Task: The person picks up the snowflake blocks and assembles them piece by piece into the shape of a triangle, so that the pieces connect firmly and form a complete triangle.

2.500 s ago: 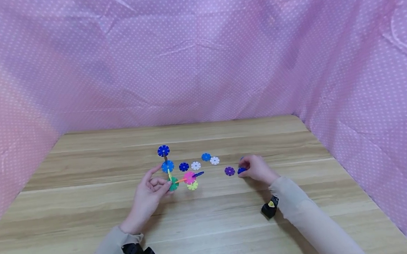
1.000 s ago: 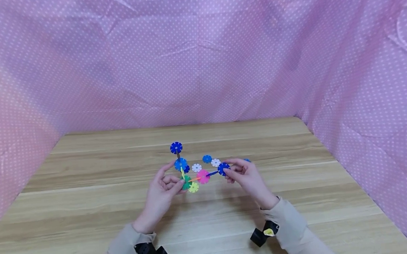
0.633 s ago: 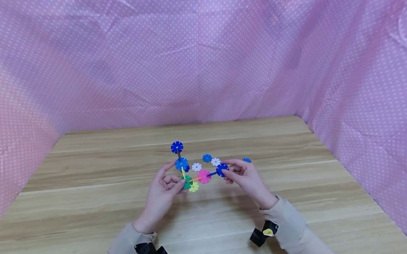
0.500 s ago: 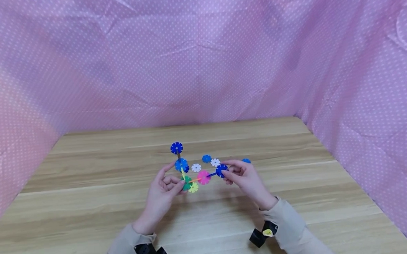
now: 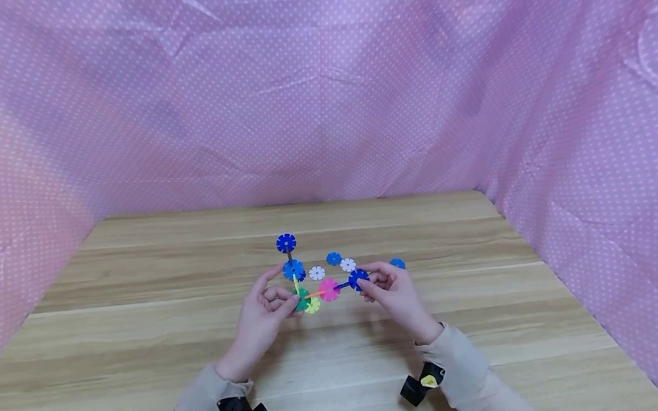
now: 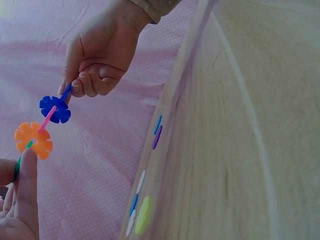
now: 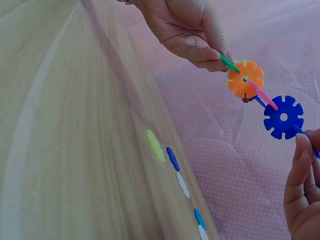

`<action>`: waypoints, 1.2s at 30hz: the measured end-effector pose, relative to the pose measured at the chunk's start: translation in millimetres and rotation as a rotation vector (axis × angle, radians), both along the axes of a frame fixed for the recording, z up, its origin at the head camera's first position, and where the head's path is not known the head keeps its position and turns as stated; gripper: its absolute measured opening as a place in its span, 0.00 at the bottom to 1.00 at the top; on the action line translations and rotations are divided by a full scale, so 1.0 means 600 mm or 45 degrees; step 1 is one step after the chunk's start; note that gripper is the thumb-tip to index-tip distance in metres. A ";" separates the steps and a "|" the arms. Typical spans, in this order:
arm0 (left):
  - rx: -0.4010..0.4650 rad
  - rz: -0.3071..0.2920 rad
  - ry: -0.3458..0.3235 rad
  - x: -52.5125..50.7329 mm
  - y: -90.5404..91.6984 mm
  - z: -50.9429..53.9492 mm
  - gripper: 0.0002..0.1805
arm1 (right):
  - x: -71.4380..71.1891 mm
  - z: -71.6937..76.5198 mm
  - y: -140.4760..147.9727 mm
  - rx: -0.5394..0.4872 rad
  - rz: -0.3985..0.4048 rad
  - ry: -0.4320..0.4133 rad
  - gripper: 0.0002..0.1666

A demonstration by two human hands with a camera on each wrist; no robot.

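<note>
A chain of slotted plastic snowflake discs is held up between both hands. My left hand (image 5: pixel 264 314) pinches the green disc (image 5: pixel 301 299) at the chain's corner. From there one arm rises through a yellow disc, a light blue disc (image 5: pixel 293 270) and a brown disc to a dark blue disc (image 5: pixel 286 243). The other arm runs right through an orange disc (image 7: pixel 245 79), a pink disc (image 5: pixel 330 290) and a dark blue disc (image 7: pixel 283 117). My right hand (image 5: pixel 395 295) pinches the end dark blue disc (image 5: pixel 358 279), which meets that one edge-on.
Loose discs lie flat on the wooden table (image 5: pixel 162 332): a yellow disc (image 5: pixel 312 305), a white disc (image 5: pixel 317 273), a light blue disc (image 5: pixel 333 258), another white disc (image 5: pixel 347 265), a purple disc (image 6: pixel 157 137) and a second light blue disc (image 5: pixel 397 263). Pink dotted cloth (image 5: pixel 318 107) surrounds the table.
My right hand has brought the dark blue disc from the right side of the table to the chain's end. My left hand moved right with the chain. Over the last half second both barely move.
</note>
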State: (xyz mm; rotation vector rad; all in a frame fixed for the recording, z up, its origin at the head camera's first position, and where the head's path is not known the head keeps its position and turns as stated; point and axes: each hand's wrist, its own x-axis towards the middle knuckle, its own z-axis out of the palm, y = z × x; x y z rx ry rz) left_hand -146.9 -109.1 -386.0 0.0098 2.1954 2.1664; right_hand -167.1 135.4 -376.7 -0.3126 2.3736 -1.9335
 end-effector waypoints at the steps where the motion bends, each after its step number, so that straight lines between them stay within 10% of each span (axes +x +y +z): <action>1: -0.002 -0.002 0.001 0.001 0.000 -0.001 0.35 | 0.000 -0.002 -0.001 -0.003 -0.002 0.005 0.15; 36: -0.022 -0.008 -0.003 -0.003 -0.004 0.000 0.35 | -0.001 -0.017 -0.009 -0.052 0.044 -0.071 0.15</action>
